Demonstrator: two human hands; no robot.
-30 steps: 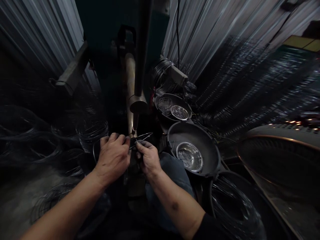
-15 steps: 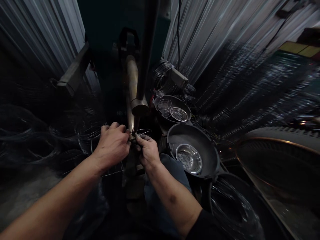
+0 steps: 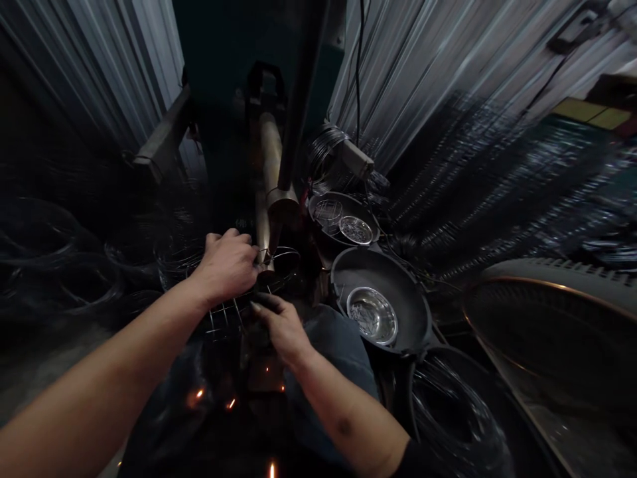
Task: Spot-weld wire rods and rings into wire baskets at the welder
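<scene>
A machine's thick metal arm (image 3: 271,149) reaches toward me, with a dark rod slanting down to its end. Below that end, my left hand (image 3: 230,262) is closed on the edge of a round wire rack (image 3: 226,315). Curved and crossing thin wires of the rack show beneath the hand and right of the arm. My right hand (image 3: 283,325) is lower and nearer to me, beside the rack. Its thumb and fingers are drawn together; whatever they hold is too dark to make out. Small orange sparks (image 3: 231,403) fall over my lap.
On my right, a dark pan (image 3: 413,282) holds a shiny steel bowl (image 3: 393,325) of short wire pieces. Another pan (image 3: 375,219) stands behind it. Coiled wire (image 3: 485,411) lies nearer, with a large copper-rimmed round thing (image 3: 497,279) beyond. More wire rings (image 3: 107,282) are at left.
My right hand has moved down and back from the metal arm's end, while my left hand stays at the rack. Orange sparks have appeared below.
</scene>
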